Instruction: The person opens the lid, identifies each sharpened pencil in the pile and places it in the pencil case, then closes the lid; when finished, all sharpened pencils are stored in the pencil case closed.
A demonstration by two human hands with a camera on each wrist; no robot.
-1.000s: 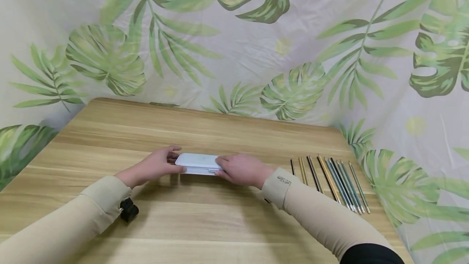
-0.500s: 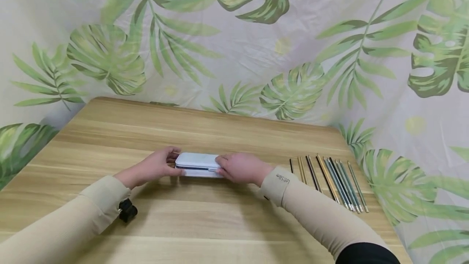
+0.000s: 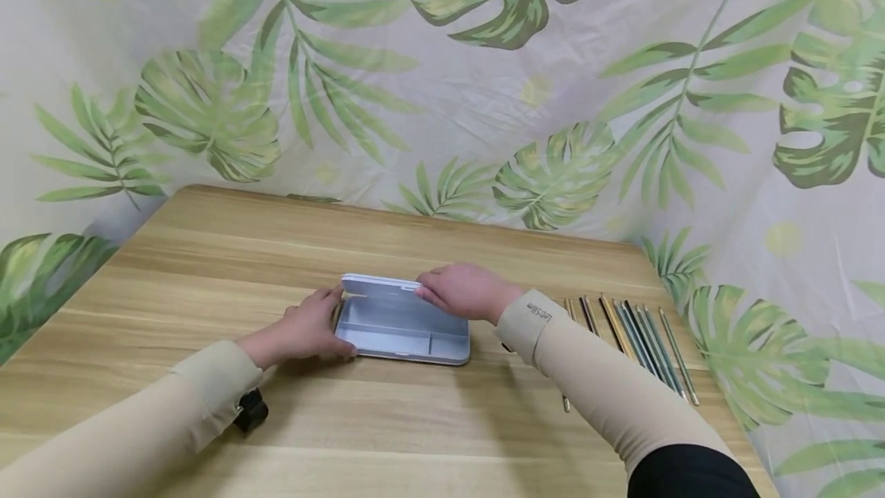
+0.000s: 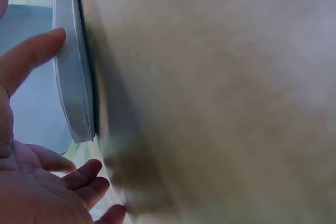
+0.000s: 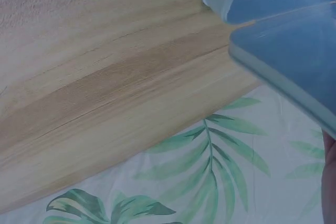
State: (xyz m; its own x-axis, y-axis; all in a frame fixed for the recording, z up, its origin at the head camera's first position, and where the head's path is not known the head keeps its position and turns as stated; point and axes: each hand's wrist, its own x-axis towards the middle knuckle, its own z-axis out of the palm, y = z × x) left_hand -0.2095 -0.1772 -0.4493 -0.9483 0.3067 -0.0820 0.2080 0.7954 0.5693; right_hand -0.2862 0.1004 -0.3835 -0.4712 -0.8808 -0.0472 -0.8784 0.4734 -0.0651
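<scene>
Opening looks like the step in hand: on the table (image 3: 387,425), my right hand (image 3: 472,292) pinches the raised lid (image 3: 376,286) of the pencil case (image 3: 449,347); my left hand (image 3: 309,327), loosely spread, touches its base (image 3: 387,342). Next probably calls for folding the lid back.

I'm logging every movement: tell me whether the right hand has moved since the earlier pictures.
Yes. In the head view, the right hand now shows higher, closer to the far edge of the table, with the lid raised in its grip.
</scene>
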